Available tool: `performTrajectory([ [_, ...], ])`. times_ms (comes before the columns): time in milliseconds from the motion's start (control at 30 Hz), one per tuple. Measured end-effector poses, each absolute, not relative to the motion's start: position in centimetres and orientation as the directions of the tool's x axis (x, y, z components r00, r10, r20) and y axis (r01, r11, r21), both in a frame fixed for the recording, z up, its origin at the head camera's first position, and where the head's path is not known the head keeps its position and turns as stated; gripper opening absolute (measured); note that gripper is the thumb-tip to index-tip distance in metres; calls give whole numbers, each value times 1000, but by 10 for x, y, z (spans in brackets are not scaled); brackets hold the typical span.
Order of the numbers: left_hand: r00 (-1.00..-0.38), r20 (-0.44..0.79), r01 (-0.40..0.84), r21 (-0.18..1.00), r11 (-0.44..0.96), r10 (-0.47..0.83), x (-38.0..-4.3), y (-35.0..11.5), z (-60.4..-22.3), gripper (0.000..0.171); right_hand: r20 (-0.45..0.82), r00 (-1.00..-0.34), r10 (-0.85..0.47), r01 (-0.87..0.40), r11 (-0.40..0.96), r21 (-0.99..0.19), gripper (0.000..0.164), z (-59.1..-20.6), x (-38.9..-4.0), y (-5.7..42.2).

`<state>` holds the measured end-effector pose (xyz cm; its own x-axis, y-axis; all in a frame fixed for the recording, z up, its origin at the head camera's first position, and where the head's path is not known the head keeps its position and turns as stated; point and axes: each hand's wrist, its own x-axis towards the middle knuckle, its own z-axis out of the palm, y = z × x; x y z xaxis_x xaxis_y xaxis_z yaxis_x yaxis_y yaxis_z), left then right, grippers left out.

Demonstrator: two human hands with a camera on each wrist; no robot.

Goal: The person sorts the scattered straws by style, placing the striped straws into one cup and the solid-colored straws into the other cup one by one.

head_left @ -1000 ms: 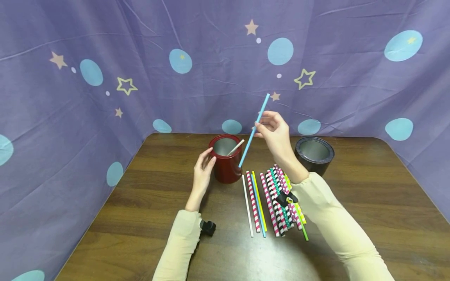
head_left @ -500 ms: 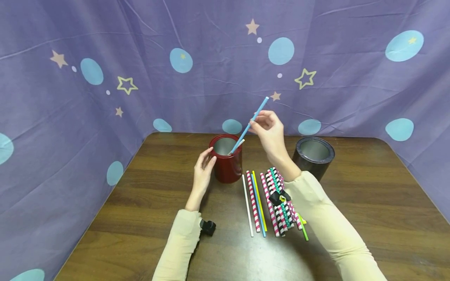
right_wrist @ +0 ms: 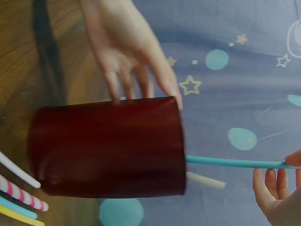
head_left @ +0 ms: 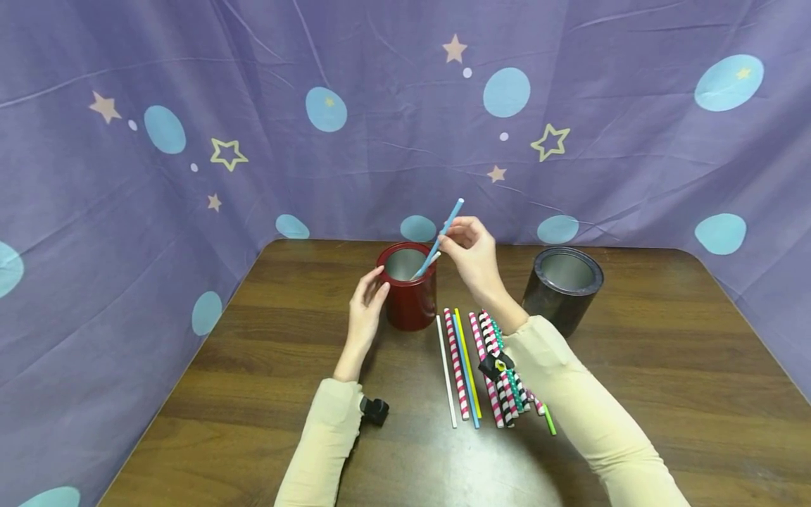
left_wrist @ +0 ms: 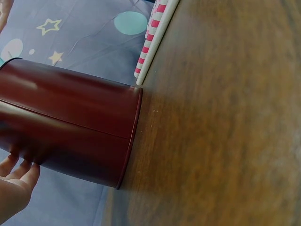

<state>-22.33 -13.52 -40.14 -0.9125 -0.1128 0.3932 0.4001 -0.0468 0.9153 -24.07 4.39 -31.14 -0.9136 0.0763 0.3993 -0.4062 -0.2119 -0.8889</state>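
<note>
The right hand [head_left: 475,259] pinches a blue straw [head_left: 453,215], its lower end inside the red can [head_left: 410,308]; the left hand [head_left: 364,317], fingers loosely spread, touches the can's left side. A cream straw [right_wrist: 206,180] leans in the can. Sideways pressure could tip it.

Touches with the left hand [left_wrist: 16,192] a glossy, dark-red cylindrical can [left_wrist: 66,122] standing on a brown wood-grain table [left_wrist: 211,122], near a white straw [left_wrist: 158,42] and a pink-and-white striped straw [left_wrist: 149,36].
</note>
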Motion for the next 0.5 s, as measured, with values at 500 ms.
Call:
performTrajectory([
  [500,-911,398,402,915,-23,-112,-225,-136,-404,35,378,-926,-11,-378,58,-924,24,-338,-237,69],
])
